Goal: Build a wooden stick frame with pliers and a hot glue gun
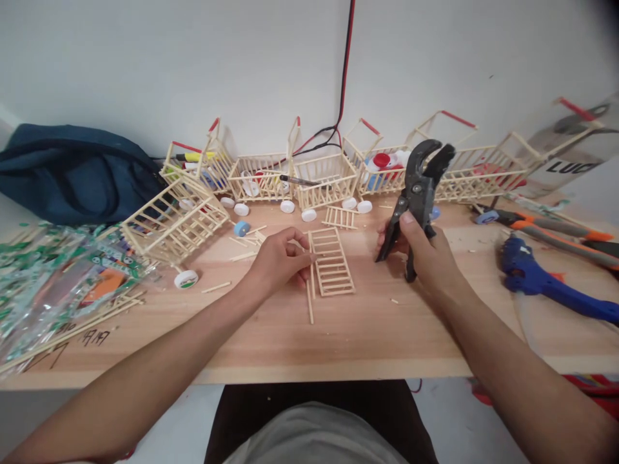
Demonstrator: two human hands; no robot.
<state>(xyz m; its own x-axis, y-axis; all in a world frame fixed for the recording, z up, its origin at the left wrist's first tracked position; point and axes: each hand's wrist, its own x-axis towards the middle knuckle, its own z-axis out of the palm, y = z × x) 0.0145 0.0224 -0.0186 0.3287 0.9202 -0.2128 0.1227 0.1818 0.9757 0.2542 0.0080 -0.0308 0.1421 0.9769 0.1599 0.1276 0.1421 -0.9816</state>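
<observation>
My left hand [279, 259] rests on the wooden table [338, 335] with its fingers curled onto thin sticks [310, 298] beside a flat ladder-like stick panel [331, 261]. My right hand [425, 248] grips the handles of black cutting pliers [420, 187], held upright with the jaws open above the table, just right of the panel. A second small stick panel [340, 217] lies farther back.
Several stick-built toy carts [264, 175] with bottle-cap wheels line the wall; one [175, 220] lies tipped at left. Plastic packets [53, 277] sit far left, a blue glue gun [546, 277] and orange-handled pliers [546, 227] at right. A dark bag [72, 171] lies back left.
</observation>
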